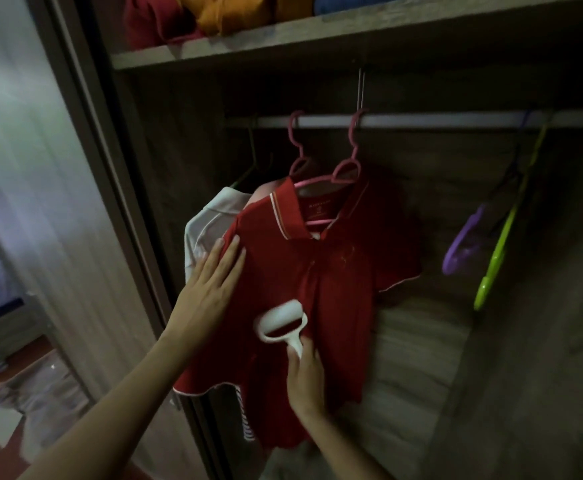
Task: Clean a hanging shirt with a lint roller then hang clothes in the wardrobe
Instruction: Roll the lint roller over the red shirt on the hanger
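The wardrobe point(421, 341) fills most of the frame, its wood-grain back panel dim and its right side and floor lost in shadow; the top shelf point(283, 39) is cut off by the upper edge, so the folded clothes point(213, 15) on it, dark red, mustard and blue, show only in part. Below the shelf a pale rail point(456, 119) runs across the upper middle. From it hangs the red polo shirt point(335, 289) at centre frame on a pink hanger point(348, 168), with a second pink hanger just behind it; the shirt is smooth knit with thin pale piping on collar and sleeve hems, and its neck label is too small to read. A white garment point(207, 220) hangs behind its left shoulder, mostly hidden. At right, a purple hanger point(463, 251) and a lime-green hanger point(494, 268) hang bare and blurred. At lower left, outside the wardrobe, crumpled beige cloth point(40, 393) lies on the floor. The left hand point(210, 282) lies flat with straight fingers on the shirt's left shoulder. The right hand point(305, 375) curls round the handle of the white lint roller point(283, 322), whose drum rests on the shirt's front at mid-chest.
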Available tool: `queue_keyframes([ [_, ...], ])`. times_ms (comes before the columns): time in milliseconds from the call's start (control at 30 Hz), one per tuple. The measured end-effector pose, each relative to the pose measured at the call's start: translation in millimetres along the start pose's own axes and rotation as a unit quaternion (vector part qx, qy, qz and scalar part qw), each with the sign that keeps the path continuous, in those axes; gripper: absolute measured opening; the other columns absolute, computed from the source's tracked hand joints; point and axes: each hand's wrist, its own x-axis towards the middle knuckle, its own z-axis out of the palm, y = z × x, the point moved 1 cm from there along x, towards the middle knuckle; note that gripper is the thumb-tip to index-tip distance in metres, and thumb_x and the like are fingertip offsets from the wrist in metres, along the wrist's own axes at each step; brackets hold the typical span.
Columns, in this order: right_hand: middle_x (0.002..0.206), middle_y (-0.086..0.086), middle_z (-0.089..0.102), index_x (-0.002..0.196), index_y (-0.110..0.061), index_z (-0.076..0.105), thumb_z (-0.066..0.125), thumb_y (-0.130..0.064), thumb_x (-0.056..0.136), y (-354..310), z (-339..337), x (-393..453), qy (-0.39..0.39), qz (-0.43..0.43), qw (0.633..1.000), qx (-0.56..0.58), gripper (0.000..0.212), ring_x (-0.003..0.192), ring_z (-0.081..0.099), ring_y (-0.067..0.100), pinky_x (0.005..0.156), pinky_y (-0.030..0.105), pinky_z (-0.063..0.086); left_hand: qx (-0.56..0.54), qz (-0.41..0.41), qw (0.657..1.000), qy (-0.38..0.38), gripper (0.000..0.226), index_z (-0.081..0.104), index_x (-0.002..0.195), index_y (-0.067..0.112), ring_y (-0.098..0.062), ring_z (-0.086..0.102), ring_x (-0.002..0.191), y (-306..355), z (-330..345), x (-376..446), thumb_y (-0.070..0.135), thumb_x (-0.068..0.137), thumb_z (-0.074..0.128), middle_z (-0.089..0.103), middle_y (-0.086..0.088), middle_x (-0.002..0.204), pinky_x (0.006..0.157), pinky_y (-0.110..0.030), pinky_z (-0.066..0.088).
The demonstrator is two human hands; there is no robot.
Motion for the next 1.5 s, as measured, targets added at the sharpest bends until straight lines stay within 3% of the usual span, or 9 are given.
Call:
queue_keyframes([
  [300,0.101,-0.003,0.063,0.125,-0.012,0.053,0.046,-0.028,0.101,-70,-35,40,0.095,-0.062,0.99,0.088,0.03,0.086,0.059,0.01,0.071,0.022,0.043,0.005,-0.008,1.0,-0.013,0.079,0.018,0.152,0.006,-0.029,-0.003,0.15,0,-2,0,0.009,0.087,0.062,0.004,-0.012,0.161,0.121,-0.046,0.003],
  [400,0.103,-0.003,0.062,0.125,-0.013,0.053,0.047,-0.027,0.1,-57,-27,31,0.068,-0.054,0.994,0.061,0.029,0.088,0.058,0.009,0.069,0.013,0.036,-0.007,0.003,1.0,0.0,0.072,0.015,0.153,0.006,-0.032,0.003,0.149,1,1,-3,0.013,0.09,0.051,0.004,-0.012,0.162,0.12,-0.048,0.006],
  [633,0.108,0.005,0.064,0.118,-0.015,0.054,0.047,-0.029,0.1,28,-7,-32,-0.079,0.082,0.991,-0.071,0.024,0.103,0.062,0.025,0.073,0.026,0.037,-0.044,0.028,0.998,0.039,0.066,0.018,0.152,0.005,-0.032,0.003,0.149,1,5,-9,0.003,0.089,0.037,0.005,-0.013,0.161,0.122,-0.04,-0.008],
  [767,0.105,0.006,0.064,0.115,-0.014,0.057,0.051,-0.027,0.098,21,-19,-38,-0.011,0.083,0.995,-0.059,0.022,0.099,0.062,0.024,0.074,0.026,0.037,-0.103,0.067,0.991,0.047,0.066,0.016,0.153,0.007,-0.03,0.0,0.15,2,7,-13,0.001,0.092,0.039,0.004,-0.011,0.162,0.122,-0.045,0.01],
  [867,0.101,0.0,0.064,0.116,-0.022,0.055,0.049,-0.031,0.098,4,-37,-39,0.062,0.083,0.993,-0.059,0.021,0.093,0.063,0.018,0.071,0.024,0.037,-0.161,0.121,0.977,0.062,0.066,0.021,0.151,0.004,-0.029,0.0,0.149,7,4,-16,0.002,0.089,0.042,0.011,-0.014,0.161,0.122,-0.038,0.0],
  [1000,0.101,-0.007,0.063,0.118,-0.024,0.055,0.049,-0.037,0.098,-24,-63,-58,0.145,0.094,0.983,-0.066,0.024,0.086,0.058,0.006,0.064,0.015,0.036,-0.238,0.148,0.959,0.043,0.093,0.02,0.152,0.006,-0.031,0.0,0.15,10,5,-23,-0.008,0.069,0.058,0.008,-0.013,0.162,0.119,-0.051,0.013],
  [1133,0.099,-0.008,0.064,0.113,-0.023,0.056,0.049,-0.04,0.098,-47,-82,-100,0.22,0.099,0.967,-0.088,0.024,0.088,0.059,0.005,0.07,0.02,0.042,-0.311,0.187,0.932,0.024,0.068,0.022,0.152,0.008,-0.029,0.001,0.15,29,1,-39,0.013,0.086,0.035,0.007,-0.011,0.162,0.12,-0.049,0.012],
  [1233,0.101,-0.008,0.063,0.113,-0.024,0.055,0.05,-0.034,0.099,-61,-98,-144,0.282,0.109,0.949,-0.09,0.018,0.091,0.059,0.003,0.073,0.013,0.042,-0.357,0.23,0.906,0.012,0.062,0.027,0.151,0.009,-0.029,0.003,0.15,55,2,-52,0.018,0.09,0.035,0.01,-0.012,0.162,0.119,-0.049,0.015],
  [1500,0.108,-0.006,0.064,0.119,-0.024,0.054,0.048,-0.042,0.098,-85,-163,-286,0.419,0.212,0.865,-0.175,0.028,0.096,0.06,0.006,0.081,0.028,0.049,-0.435,0.355,0.827,-0.015,0.057,0.037,0.146,0.01,-0.035,0.015,0.147,152,-31,-98,0.026,0.092,0.032,0.017,-0.016,0.16,0.115,-0.053,0.023],
])
